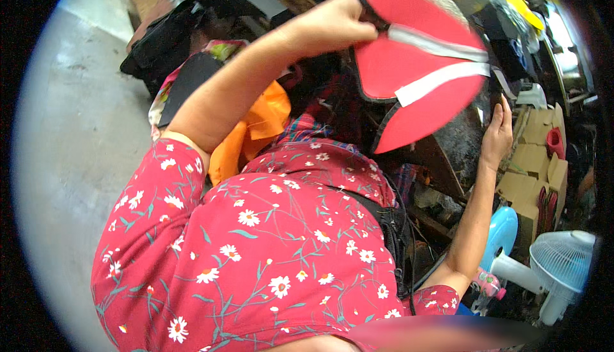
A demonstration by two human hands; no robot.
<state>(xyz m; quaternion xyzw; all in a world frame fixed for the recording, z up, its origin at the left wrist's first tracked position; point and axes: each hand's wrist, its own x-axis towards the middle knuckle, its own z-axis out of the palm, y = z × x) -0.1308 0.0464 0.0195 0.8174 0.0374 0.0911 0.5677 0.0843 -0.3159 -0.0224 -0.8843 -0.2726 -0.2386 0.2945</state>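
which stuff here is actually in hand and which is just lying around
In hand:
- red vest piece with pale reflective strips, gripped at its edge by the left hand
- dark surface under the right hand

Lying about:
- orange cloth
- cardboard boxes
- white fan
- black bag

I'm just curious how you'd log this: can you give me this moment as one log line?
left hand: grips red vest with pale reflective strips, raised | right hand: flat on dark worktop | white fan lower right
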